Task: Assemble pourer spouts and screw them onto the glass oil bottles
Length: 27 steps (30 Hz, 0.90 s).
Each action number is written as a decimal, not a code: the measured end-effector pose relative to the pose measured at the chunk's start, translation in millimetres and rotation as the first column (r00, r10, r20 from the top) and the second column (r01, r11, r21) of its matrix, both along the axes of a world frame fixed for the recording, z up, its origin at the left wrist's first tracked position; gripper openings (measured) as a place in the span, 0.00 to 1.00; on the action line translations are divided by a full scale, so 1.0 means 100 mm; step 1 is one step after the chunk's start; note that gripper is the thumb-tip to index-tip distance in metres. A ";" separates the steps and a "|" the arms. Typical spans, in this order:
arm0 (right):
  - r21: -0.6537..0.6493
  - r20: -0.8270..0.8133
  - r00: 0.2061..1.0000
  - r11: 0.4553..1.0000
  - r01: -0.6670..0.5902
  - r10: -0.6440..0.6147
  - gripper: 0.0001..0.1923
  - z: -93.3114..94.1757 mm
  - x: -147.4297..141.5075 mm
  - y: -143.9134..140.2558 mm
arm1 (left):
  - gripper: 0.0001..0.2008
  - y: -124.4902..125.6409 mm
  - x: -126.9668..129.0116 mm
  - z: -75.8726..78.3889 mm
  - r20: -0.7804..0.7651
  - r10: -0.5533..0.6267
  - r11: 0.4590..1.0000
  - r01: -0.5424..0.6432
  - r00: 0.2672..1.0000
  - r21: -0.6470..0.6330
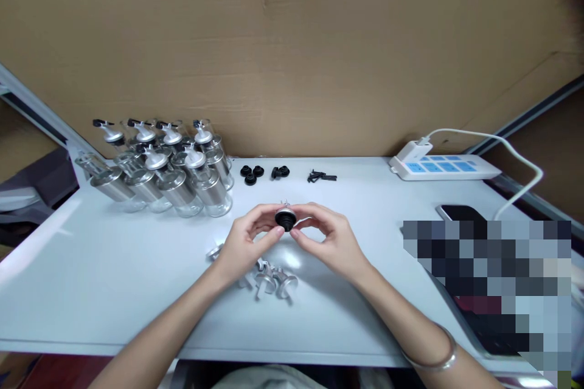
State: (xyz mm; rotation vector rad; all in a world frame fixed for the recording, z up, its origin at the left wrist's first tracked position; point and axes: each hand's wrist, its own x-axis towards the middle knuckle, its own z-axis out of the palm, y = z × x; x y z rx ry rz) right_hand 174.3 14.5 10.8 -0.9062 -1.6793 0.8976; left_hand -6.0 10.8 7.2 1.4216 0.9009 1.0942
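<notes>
My left hand (244, 243) and my right hand (326, 240) meet above the middle of the white table (91, 279). Together they pinch a small silver pourer cap with a black rubber stopper (285, 219) between the fingertips. Several loose silver pourer caps (274, 279) lie on the table just below my left wrist. Further back lie two small groups of black rubber stoppers (252, 173) (280, 172) and a little pile of thin black parts (320, 177).
Several glass bottles with steel sleeves (173, 176), some capped with pourers, stand at the back left. A white and blue power strip (440, 167) with its cable sits at the back right, a dark phone (460, 213) near it. A cardboard wall (292, 48) backs the table.
</notes>
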 end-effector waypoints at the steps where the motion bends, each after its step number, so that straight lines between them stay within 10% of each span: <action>1: 0.046 0.016 1.000 0.999 0.005 -0.006 0.14 0.00 0.00 0.00 | 0.15 0.00 0.00 0.00 -0.005 -0.004 0.999 0.004 1.000 0.033; 14: 0.267 0.093 0.995 0.964 0.014 -0.040 0.19 0.01 0.00 -0.02 | 0.16 0.00 -0.01 -0.04 -0.154 0.147 0.922 -0.079 0.977 0.380; 27: -0.159 -0.227 0.965 0.973 -0.169 0.130 0.13 0.03 0.03 -0.01 | 0.15 0.05 -0.07 -0.03 -0.301 0.321 0.815 -0.100 0.898 0.571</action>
